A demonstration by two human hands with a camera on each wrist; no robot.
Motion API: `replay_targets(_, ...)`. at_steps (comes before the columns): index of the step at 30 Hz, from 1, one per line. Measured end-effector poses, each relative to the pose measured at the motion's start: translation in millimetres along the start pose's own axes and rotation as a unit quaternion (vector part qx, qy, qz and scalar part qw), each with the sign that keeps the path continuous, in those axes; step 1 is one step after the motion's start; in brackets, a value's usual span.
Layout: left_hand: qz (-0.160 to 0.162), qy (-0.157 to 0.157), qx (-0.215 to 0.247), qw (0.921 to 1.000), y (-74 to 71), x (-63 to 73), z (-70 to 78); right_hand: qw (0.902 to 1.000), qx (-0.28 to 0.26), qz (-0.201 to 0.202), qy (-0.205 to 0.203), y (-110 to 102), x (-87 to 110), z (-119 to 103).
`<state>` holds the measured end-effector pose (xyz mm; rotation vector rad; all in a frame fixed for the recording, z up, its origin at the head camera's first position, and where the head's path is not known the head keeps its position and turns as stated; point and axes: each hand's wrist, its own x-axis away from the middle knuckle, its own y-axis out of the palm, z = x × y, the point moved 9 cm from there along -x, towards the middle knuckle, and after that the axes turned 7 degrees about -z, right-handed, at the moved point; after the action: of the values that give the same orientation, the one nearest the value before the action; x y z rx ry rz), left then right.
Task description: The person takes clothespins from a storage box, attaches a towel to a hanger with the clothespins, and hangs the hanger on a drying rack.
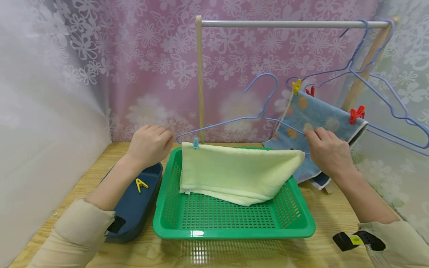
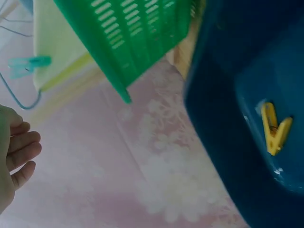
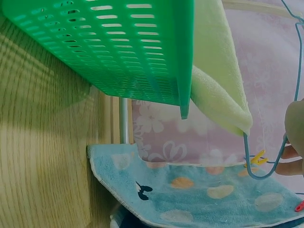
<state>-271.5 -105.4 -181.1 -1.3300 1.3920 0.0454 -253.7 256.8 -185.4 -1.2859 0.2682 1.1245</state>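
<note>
A pale yellow towel [image 1: 231, 169] is draped on a blue wire hanger [image 1: 263, 111] over the green basket [image 1: 234, 234]. One light-blue clothespin [image 1: 196, 143] clips the towel near the hanger's left end. My right hand [image 1: 330, 150] pinches the hanger near its right end, just beyond the towel. Beside the left end is my left hand [image 1: 151, 145], fingers loosely bent; in the left wrist view this hand [image 2: 19, 152] is apart from the hanger and holds nothing. The towel's right corner hangs without a clip.
A navy tray [image 1: 134, 208] with a yellow clothespin [image 1: 141, 185] lies left of the basket. At right, a spotted blue towel [image 1: 318, 111] hangs on a hanger from the rack's rod [image 1: 268, 24], held by yellow [image 1: 296, 86] and red clothespins [image 1: 357, 114].
</note>
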Motion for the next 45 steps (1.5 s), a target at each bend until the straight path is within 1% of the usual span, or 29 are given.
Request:
replay_targets(3,-0.045,-0.040,-0.001,0.9982,14.2,9.9,-18.0,1.0000,-0.001,-0.004,0.000,1,0.6,0)
replay_targets(5,-0.076,-0.070,-0.002,0.9946,23.4,18.2,-30.3,1.0000,-0.002,-0.004,-0.001,1,1.1,0)
replay_targets(8,-0.120,-0.116,-0.010,0.9859,34.9,31.3,-47.7,1.0000,-0.004,-0.002,-0.003,0,2.0,0)
replay_targets(12,-0.168,-0.161,-0.020,0.9723,46.5,46.5,-66.0,1.0000,-0.005,0.004,-0.005,0,3.6,0)
replay_targets(18,-0.230,-0.212,-0.012,0.9497,64.3,66.8,-85.2,0.9999,-0.007,0.002,-0.013,3,7.5,-1)
replay_targets(21,-0.263,-0.221,-0.010,0.9390,74.7,76.3,-90.4,0.9998,-0.006,0.009,-0.018,4,9.8,-1)
replay_targets(22,-0.271,-0.221,-0.010,0.9367,77.6,78.8,-91.5,0.9997,-0.006,0.012,-0.019,4,10.3,-1)
replay_targets(25,-0.284,-0.220,-0.012,0.9333,83.9,84.5,-93.7,0.9997,-0.007,0.013,-0.019,4,11.6,0)
replay_targets(30,-0.290,-0.225,-0.011,0.9301,89.6,91.8,-96.0,0.9997,-0.008,-0.001,-0.021,7,12.8,0)
replay_targets(32,-0.298,-0.228,-0.008,0.9269,91.9,95.3,-96.4,0.9997,-0.009,-0.007,-0.024,8,13.3,-1)
replay_targets(34,-0.309,-0.233,-0.003,0.9220,93.8,99.5,-96.9,0.9996,-0.010,-0.009,-0.025,9,13.9,-2)
replay_targets(36,-0.307,-0.238,0.000,0.9214,94.8,104.5,-97.0,0.9996,-0.011,-0.011,-0.025,10,14.9,-3)
replay_targets(41,-0.304,-0.246,0.004,0.9204,95.9,115.4,-96.0,0.9994,-0.013,0.009,-0.030,8,16.2,-4)
replay_targets(45,-0.317,-0.253,0.008,0.9141,98.1,120.4,-95.6,0.9993,-0.011,0.018,-0.029,7,16.3,-4)
